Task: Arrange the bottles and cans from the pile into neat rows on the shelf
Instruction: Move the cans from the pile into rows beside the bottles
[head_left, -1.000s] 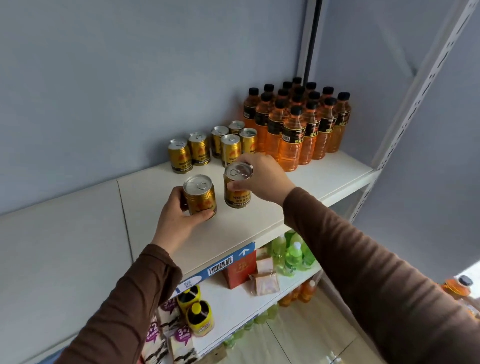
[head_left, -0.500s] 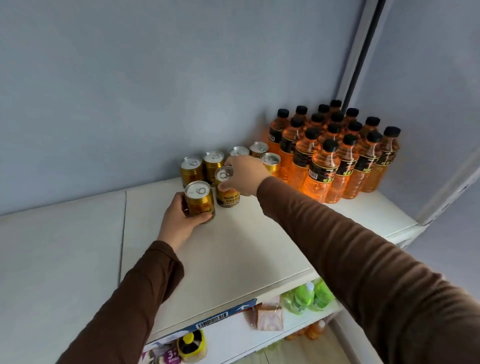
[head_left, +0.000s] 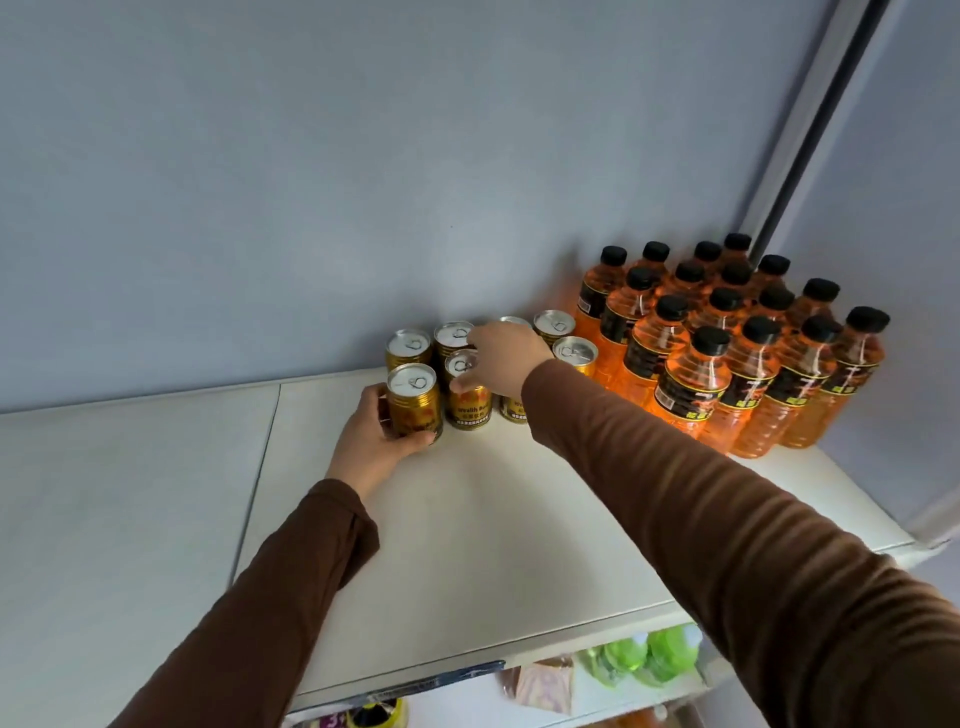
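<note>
On the white shelf (head_left: 467, 519), several gold cans stand against the back wall. My left hand (head_left: 371, 441) grips one gold can (head_left: 414, 402) at the front left of the group. My right hand (head_left: 501, 356) holds the top of a second gold can (head_left: 467, 400) right beside it, fingers curled over its rim. Behind them stand more cans (head_left: 409, 345), and another can (head_left: 574, 353) sits to the right. Several orange bottles (head_left: 696, 384) with black caps stand in rows at the right end of the shelf.
A grey wall (head_left: 363, 182) closes the shelf at the back. A metal upright (head_left: 810, 130) rises at the right corner. On the lower shelf lie green bottles (head_left: 639, 657) and a small packet (head_left: 540, 686). The shelf's left panel (head_left: 130, 493) is bare.
Both hands have pushed their cans back from the shelf's front toward the wall, up against the standing cans. The camera has moved closer and higher over the shelf.
</note>
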